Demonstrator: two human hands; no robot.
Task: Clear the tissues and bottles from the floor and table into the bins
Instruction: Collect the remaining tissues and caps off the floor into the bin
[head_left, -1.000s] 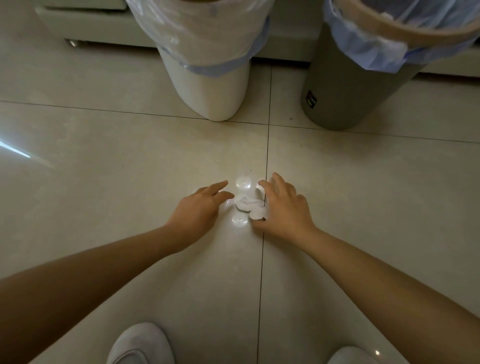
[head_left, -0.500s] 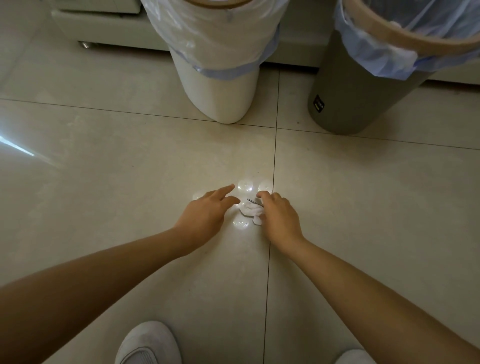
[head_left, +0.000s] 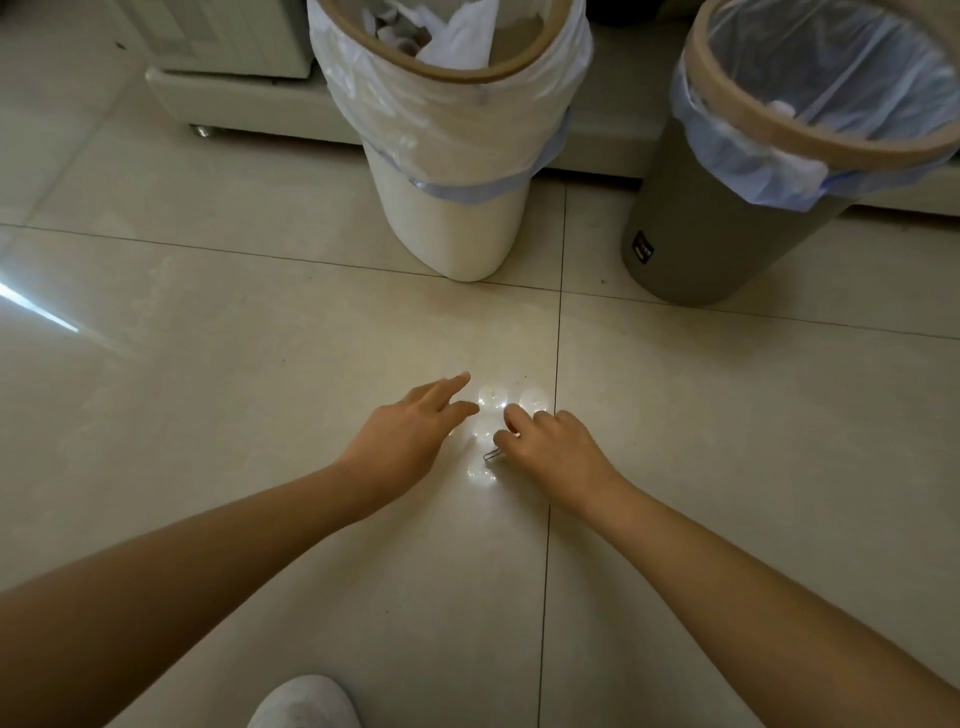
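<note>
Low over the tiled floor, my right hand (head_left: 550, 447) has its fingers curled under, knuckles up. The crumpled white tissue seen earlier is hidden inside that grip; a thin dark wire-like piece (head_left: 491, 455) sticks out at the thumb side. To its left, my left hand (head_left: 410, 434) lies flat with the fingers stretched forward and holds nothing. Beyond the hands stand two bins: a white bin (head_left: 452, 228) with a clear liner and white tissues inside, and a grey bin (head_left: 691, 249) with a bluish liner.
Round light glints (head_left: 492, 397) shine on the glossy tiles between my hands. A white unit on castors (head_left: 234, 98) stands behind the bins. My white shoe (head_left: 304, 701) shows at the bottom edge.
My right hand closed over the tissue, which no longer shows on the floor. The view tilted up, so both bin openings are now in sight. The left hand stayed flat.
</note>
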